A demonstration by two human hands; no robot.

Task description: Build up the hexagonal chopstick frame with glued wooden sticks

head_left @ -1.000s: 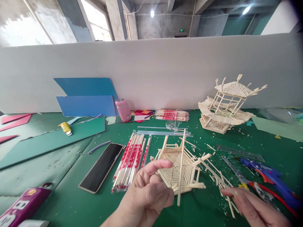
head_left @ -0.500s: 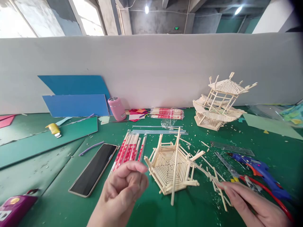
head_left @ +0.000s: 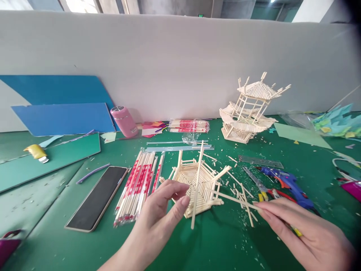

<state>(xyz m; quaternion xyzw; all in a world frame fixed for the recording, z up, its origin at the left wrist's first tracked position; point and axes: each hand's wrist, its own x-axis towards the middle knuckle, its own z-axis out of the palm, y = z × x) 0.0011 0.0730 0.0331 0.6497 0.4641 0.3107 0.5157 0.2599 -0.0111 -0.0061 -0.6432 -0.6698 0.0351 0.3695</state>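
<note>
My right hand [head_left: 299,226] pinches the end of a thin wooden stick [head_left: 231,198], whose other end points left over the edge of a hexagonal stick frame [head_left: 184,173]. That frame is built of pale sticks in rings, with posts rising at its corners. A longer stick [head_left: 197,184] lies across its top. Just left of the frame, my left hand [head_left: 166,214] has its thumb and fingers apart and holds nothing; its fingertips overlap the frame's near left side in the view. A stick pagoda model [head_left: 251,109] stands at the back right.
Packs of wooden sticks [head_left: 138,184] lie left of the frame, beside a phone [head_left: 98,197]. On the right are a blue glue gun [head_left: 290,184], pliers [head_left: 275,194], a clear ruler [head_left: 261,161] and stick offcuts. A pink cup [head_left: 124,121] stands near the white partition [head_left: 169,67].
My left hand has opened from a curled shape and moved nearer the frame. My right hand, holding the stick, has shifted left and up. The view has tilted down and turned right.
</note>
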